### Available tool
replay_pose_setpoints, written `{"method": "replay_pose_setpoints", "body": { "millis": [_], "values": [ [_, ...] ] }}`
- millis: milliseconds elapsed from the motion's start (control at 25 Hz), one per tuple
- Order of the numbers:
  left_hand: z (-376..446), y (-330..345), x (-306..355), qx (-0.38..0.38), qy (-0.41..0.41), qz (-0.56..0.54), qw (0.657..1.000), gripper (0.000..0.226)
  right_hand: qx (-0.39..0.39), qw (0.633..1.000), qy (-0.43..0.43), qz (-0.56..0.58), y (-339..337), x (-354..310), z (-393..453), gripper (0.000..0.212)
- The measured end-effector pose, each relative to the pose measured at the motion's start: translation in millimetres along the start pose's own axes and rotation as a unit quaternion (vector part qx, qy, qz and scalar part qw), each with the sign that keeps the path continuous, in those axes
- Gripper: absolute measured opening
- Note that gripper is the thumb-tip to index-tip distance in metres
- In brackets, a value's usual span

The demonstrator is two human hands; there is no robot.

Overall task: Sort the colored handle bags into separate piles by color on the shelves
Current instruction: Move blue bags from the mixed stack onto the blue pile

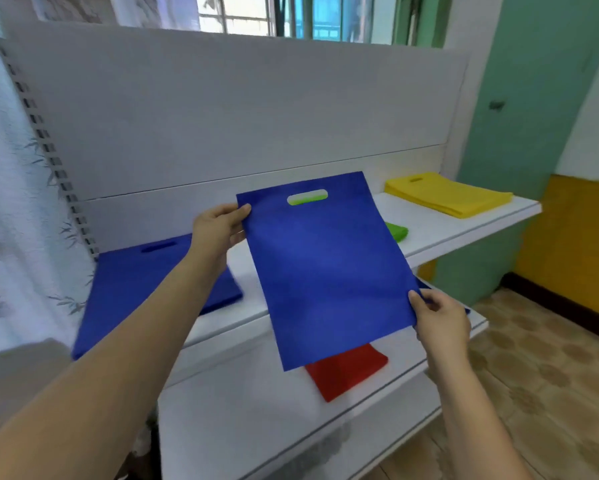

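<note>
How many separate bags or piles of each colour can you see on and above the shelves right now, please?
Blue: 2, the held bag and the blue pile
Yellow: 1, the yellow pile
Green: 1, the green bag
Red: 1, the red bag
Total: 5

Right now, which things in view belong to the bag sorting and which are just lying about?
Part of the job:
- blue bag, held by left hand and right hand
- blue pile
- yellow pile
- green bags
- red bag
- shelves

Just there:
- curtain
- window
- green door
</note>
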State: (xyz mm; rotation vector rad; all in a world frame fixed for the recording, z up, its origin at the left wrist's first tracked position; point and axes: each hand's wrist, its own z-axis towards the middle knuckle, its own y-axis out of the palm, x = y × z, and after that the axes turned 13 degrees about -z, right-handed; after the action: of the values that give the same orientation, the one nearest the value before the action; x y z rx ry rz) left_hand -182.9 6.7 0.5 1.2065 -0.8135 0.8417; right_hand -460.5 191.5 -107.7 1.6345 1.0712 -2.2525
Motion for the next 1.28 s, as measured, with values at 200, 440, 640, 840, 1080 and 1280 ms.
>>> {"method": "replay_pose_setpoints", "body": {
  "millis": [200, 440, 640, 840, 1080, 1280],
  "values": [
    [-29.1, 145.4, -92.8, -0.098, -0.014, 0.062, 0.993, 0.011, 0.060, 0.995, 0.071, 0.016, -96.3, 87.9, 70.8, 0.019],
    [-54.0, 272.9, -234.0, -0.195, -0.052, 0.262, 0.944, 0.019, 0.054, 0.985, 0.161, -0.029, -174.8, 195.1, 144.4, 0.014],
    [-36.1, 306.6, -342.3, -0.201, -0.095, 0.396, 0.891, 0.014, -0.016, 0.974, 0.220, -0.056, -175.4, 263.4, 202.9, 0.027],
    [41.8, 295.3, -455.1, -0.159, -0.168, 0.473, 0.850, 0.005, -0.018, 0.963, 0.230, -0.135, -137.3, 319.4, 282.8, 0.020],
    [134.8, 300.6, -555.7, -0.125, -0.189, 0.529, 0.818, 0.027, -0.060, 0.945, 0.256, -0.197, -86.1, 360.3, 387.7, 0.015],
    [182.9, 300.6, -630.4, -0.033, -0.245, 0.499, 0.831, 0.045, -0.119, 0.947, 0.238, -0.178, -36.5, 420.8, 475.5, 0.014]
  ]
}}
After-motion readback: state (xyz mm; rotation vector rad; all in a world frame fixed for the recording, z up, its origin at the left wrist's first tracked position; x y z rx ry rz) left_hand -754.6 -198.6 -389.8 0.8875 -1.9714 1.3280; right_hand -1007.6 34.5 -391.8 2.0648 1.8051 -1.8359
